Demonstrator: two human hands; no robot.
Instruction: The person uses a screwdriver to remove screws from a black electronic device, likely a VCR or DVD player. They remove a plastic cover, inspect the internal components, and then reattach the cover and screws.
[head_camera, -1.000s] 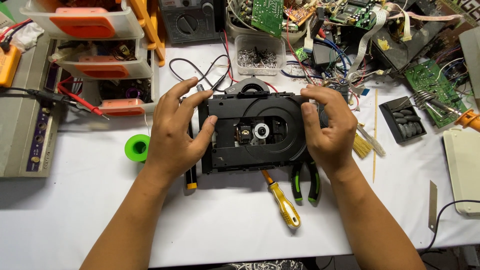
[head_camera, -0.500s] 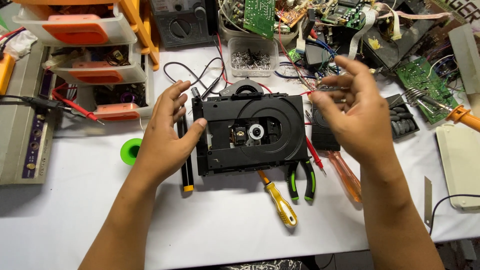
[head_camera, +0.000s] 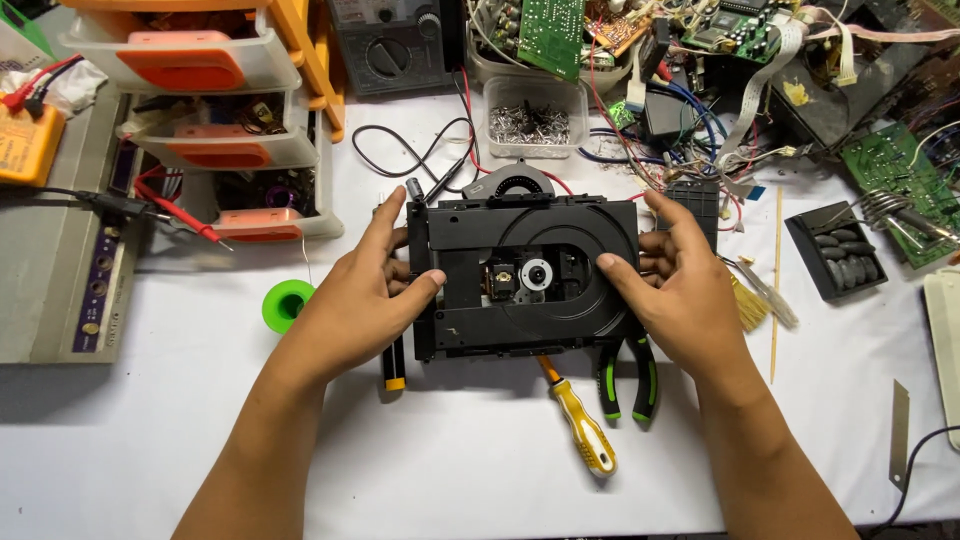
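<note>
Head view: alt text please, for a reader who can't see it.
Both hands, left hand and right hand, grip the sides of a black disc drive mechanism on a white workbench. A yellow screwdriver and green-handled pliers lie just below it.

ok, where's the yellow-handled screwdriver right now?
Head view: the yellow-handled screwdriver lies on the white table, just below the black disc drive mechanism, beside the green-handled pliers.

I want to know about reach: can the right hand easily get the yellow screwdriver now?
Probably yes. The right hand grips the black disc drive, but the yellow screwdriver lies uncovered just below it.
</note>
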